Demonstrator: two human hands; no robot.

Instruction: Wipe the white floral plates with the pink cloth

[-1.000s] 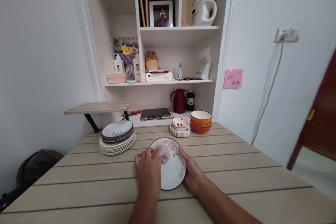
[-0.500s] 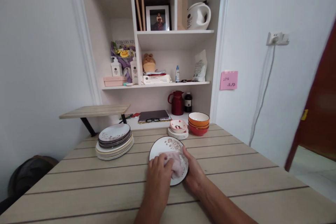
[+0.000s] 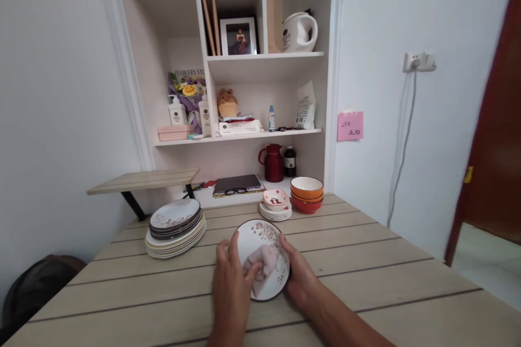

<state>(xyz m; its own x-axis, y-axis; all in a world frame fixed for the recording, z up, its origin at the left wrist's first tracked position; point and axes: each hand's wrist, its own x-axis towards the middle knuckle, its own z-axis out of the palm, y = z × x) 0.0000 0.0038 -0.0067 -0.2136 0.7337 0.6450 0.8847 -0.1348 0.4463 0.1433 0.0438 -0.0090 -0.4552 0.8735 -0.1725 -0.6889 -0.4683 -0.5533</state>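
Observation:
A round white plate (image 3: 262, 232) with a dark rim and brown flower print is held tilted above the table. My right hand (image 3: 300, 277) grips its right edge, thumb on the upper face and fingers underneath. A crumpled pale pink cloth (image 3: 264, 263) lies against the plate's face. My left hand (image 3: 233, 276) is at the plate's left rim, its thumb pressed on the cloth and its curled fingers by the edge; part of its grip is hidden.
On the wooden table (image 3: 358, 271) a stack of plates (image 3: 176, 227) stands left. Small dishes (image 3: 275, 209) and stacked orange and red bowls (image 3: 306, 195) stand at the back right. Behind them are a dark red jug (image 3: 273, 164) and a shelf unit (image 3: 264, 57).
My left hand has slid left from the plate's middle to its left rim, and the cloth has shifted slightly down and left. My right hand still holds the plate. The camera view has tilted up slightly.

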